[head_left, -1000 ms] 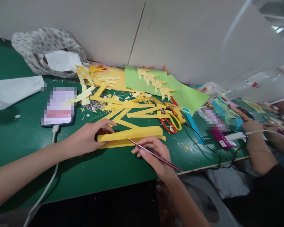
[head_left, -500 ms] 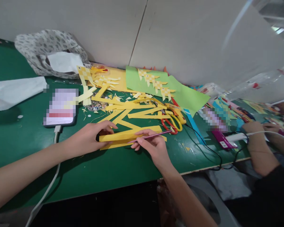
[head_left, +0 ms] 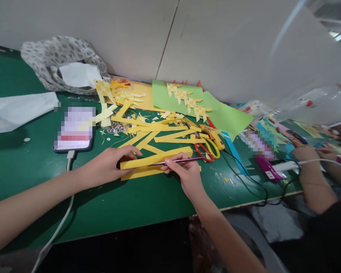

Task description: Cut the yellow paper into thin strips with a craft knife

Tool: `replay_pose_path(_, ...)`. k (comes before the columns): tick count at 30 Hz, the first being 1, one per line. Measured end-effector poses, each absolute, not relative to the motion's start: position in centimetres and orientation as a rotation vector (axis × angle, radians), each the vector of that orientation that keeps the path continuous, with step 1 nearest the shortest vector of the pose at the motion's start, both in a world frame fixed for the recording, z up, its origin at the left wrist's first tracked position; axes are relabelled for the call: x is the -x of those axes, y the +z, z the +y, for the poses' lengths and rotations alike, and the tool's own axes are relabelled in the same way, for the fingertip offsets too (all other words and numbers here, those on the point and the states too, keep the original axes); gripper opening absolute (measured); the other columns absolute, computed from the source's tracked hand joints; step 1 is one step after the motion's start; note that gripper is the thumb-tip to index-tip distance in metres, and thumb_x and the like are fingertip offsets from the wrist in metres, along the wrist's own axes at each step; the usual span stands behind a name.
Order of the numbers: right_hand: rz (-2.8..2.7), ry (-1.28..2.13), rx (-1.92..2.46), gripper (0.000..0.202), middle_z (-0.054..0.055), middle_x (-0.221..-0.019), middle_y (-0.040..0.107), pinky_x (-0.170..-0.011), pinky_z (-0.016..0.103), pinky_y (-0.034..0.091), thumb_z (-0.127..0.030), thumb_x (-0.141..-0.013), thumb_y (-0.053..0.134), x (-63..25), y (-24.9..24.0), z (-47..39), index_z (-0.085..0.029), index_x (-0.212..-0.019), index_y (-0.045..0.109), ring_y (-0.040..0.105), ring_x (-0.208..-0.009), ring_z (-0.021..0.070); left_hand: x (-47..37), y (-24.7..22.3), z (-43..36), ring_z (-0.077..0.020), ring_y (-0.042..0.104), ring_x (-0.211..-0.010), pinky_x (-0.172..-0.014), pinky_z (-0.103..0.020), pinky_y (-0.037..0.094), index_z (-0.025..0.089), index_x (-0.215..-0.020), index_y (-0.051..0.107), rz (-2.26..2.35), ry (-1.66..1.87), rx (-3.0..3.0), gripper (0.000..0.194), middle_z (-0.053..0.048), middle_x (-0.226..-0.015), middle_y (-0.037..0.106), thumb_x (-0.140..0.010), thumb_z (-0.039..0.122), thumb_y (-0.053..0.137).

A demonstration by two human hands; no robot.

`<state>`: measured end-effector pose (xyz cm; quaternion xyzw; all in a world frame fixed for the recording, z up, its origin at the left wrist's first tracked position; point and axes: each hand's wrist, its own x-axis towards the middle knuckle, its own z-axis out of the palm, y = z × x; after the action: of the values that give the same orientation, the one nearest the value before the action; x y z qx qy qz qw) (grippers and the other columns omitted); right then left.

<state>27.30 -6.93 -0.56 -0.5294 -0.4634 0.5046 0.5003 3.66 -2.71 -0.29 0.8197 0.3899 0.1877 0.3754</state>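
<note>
Closed at the left end of a yellow paper strip (head_left: 146, 160), my left hand (head_left: 109, 163) keeps the strip tilted up toward the right. A second yellow strip (head_left: 143, 174) lies just below it. My right hand (head_left: 186, 172) pinches a thin, dark pink pen-like stick (head_left: 187, 160); its left tip is against the lower edge of the upper strip. Whether the right fingers also touch the paper, I cannot tell. Behind the hands lies a heap of loose yellow strips (head_left: 170, 129). Scissors with red and yellow handles (head_left: 216, 148) rest right of the strips.
At left are a phone (head_left: 76, 127) on a white cable (head_left: 69, 212) and white tissue (head_left: 25, 110). Behind stand a patterned cloth bag (head_left: 36, 60) and green paper (head_left: 227, 113) with woven paper fish (head_left: 189, 101). Another person's arm (head_left: 312, 178) is at right, near a magenta box (head_left: 265, 168).
My right hand has shifted slightly, bringing the stick's tip up to the lower edge of the upper strip. That strip's right end has risen a little. The left hand keeps its grip.
</note>
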Motion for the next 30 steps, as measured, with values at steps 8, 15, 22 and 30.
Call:
replay_pose_path(8, -1.181, 1.205, 1.326, 0.023, 0.003, -0.064, 0.072, -0.057, 0.028, 0.059, -0.033, -0.066, 0.081, -27.0, -0.57, -7.24, -0.017, -0.069, 0.065, 0.071, -0.061, 0.0177, -3.57, -0.42, -2.62, -0.0184, 0.067, -0.078, -0.061, -0.024, 0.05, 0.024, -0.11, 0.054, 0.967, 0.48, -2.086, 0.032, -0.003, -0.096, 0.071, -0.084, 0.042, 0.055)
replay_pose_path(15, -1.218, 1.195, 1.336, 0.024, 0.004, -0.066, 0.073, -0.058, 0.028, 0.058, -0.035, -0.066, 0.081, -27.21, -0.86, -7.03, -0.017, -0.07, 0.065, 0.07, -0.061, 0.0173, -3.5, -0.64, -2.57, -0.019, 0.067, -0.086, -0.065, -0.025, 0.052, 0.025, -0.111, 0.053, 0.961, 0.459, -2.075, 0.031, -0.002, -0.098, 0.07, -0.084, 0.039, 0.057)
replay_pose_path(22, -1.198, 1.204, 1.342, 0.026, 0.005, -0.066, 0.073, -0.059, 0.03, 0.059, -0.036, -0.064, 0.081, -27.16, -0.81, -7.06, -0.017, -0.069, 0.065, 0.071, -0.062, 0.0197, -3.69, -0.22, -2.72, -0.0213, 0.067, -0.092, -0.071, -0.028, 0.054, 0.024, -0.111, 0.054, 0.988, 0.447, -2.064, 0.032, -0.003, -0.102, 0.07, -0.084, 0.041, 0.056)
replay_pose_path(30, -1.192, 1.219, 1.346, 0.028, 0.004, -0.063, 0.072, -0.061, 0.031, 0.058, -0.038, -0.062, 0.082, -27.95, -0.62, -6.69, -0.017, -0.068, 0.065, 0.071, -0.061, 0.0194, -3.65, -0.32, -2.66, -0.0213, 0.067, -0.092, -0.071, -0.028, 0.053, 0.024, -0.112, 0.053, 1.002, 0.43, -2.047, 0.034, -0.003, -0.101, 0.069, -0.083, 0.042, 0.056)
